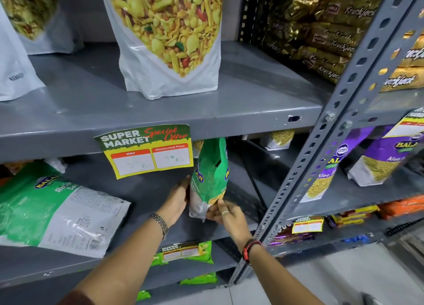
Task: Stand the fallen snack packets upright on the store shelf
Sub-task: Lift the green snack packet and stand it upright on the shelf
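Green snack packet [210, 178] stands up on the grey shelf [229, 224], both hands closed on it: left hand [176, 201], right hand [226, 214].

Bare forearms; a metal link watch [160, 224] sits just behind the left hand [175, 202], a red-and-black band [250, 249] behind the right hand [229, 215], ring [225, 212] on one finger.

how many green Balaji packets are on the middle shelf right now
2. One green packet is upright, edge-on, held between the left hand and right hand. Another fallen green packet lies flat at the shelf's left. More may be hidden behind the offer tag.
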{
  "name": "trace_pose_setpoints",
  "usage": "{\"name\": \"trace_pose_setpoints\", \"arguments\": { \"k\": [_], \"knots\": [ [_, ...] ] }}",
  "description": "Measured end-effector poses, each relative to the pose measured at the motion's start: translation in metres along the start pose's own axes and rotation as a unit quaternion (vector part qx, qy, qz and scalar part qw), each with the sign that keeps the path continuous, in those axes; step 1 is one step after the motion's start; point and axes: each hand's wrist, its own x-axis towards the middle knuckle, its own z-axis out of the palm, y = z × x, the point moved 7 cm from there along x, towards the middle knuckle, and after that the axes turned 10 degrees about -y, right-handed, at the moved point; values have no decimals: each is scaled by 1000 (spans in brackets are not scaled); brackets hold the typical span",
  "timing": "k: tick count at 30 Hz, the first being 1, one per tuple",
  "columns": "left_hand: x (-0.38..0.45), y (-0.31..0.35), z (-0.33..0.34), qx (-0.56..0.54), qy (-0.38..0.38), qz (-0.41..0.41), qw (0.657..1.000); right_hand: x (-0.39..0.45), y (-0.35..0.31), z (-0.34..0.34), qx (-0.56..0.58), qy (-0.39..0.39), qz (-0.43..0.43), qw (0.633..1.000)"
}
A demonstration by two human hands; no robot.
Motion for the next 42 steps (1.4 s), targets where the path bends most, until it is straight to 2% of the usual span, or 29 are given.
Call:
{"name": "trace_pose_setpoints", "arguments": {
  "k": [1,3,5,6,9,13,15,18,22,26,29,34,37,39,42],
  "knots": [
    [2,0,-3,18,22,6,1000,0,1,-3,-8,9,7,1000],
    [-5,0,-12,63,79,24,995,-1,3,-24,-38,88,20,995],
    [-20,-8,-21,73,130,50,988,2,1,-48,-17,165,29,986],
    [-30,-15,-23,72,141,65,985,9,-2,-55,5,175,37,984],
    [-55,-43,-19,52,140,82,985,38,-17,-55,61,128,84,986],
    [-73,-63,6,13,107,68,992,55,-41,-25,139,-25,80,987],
    [-71,-66,16,22,79,56,995,53,-40,-13,197,-66,89,974],
    [-63,-68,19,56,73,37,995,43,-31,-13,207,-31,91,974],
    [-40,-59,15,12,75,24,997,15,-21,-21,149,13,54,987],
    [-20,-35,24,-6,21,22,1000,-4,-15,-32,67,51,9,996],
    [-19,-32,25,13,2,20,1000,-8,-8,-39,31,58,13,998],
    [-70,-50,-10,-76,125,47,988,-31,19,-39,-11,98,62,993],
    [-113,-70,-53,-151,196,56,967,-32,34,-8,-34,27,79,996],
    [-137,-72,-82,-208,208,70,953,-22,29,15,-43,-4,68,997],
    [-174,-55,-133,-235,251,102,933,-5,16,65,-81,-38,45,995]
  ]
}}
